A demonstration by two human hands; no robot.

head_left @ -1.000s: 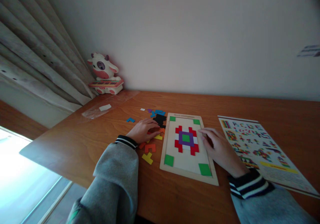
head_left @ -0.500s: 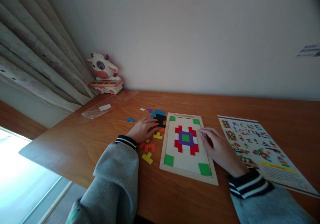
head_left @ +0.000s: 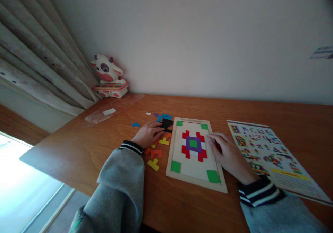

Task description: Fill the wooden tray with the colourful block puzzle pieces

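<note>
Two bare hands are at work on a wooden table [head_left: 247,110], one on either side of a wooden puzzle board [head_left: 195,180]. The left hand [head_left: 148,134] lies low over the loose stock, fingers extended, thumb standing apart from them; the grip is slack and no piece is seen pinched. Its fingertips reach the black pieces [head_left: 167,122], apparently touching. The right hand [head_left: 230,153] is half curled, its fingertips over the right side of the board. Nothing shows in its grasp, but the undersides of the fingers are hidden, so whether anything is pinched cannot be told; the placement may serve to steady the board.

Board contents: a green centre square [head_left: 193,143] sits inside a purple frame [head_left: 187,144], with red pieces [head_left: 201,156] at its four corners and white pieces [head_left: 194,153] between them. Green corner squares [head_left: 213,176] occupy the board's corners. The layout is symmetrical, which suggests deliberate placing.

Loose stock lies left of the board, presumably for easy reach: blue pieces [head_left: 165,116] at the far end, then black, with an orange U-shaped piece [head_left: 156,153] and a yellow T-shaped piece [head_left: 153,164] nearer the wearer. A printed pattern sheet [head_left: 270,160] lies face up right of the board, likely kept there for viewing. A cow keyboard toy [head_left: 110,75] stands against the wall, well apart.
</note>
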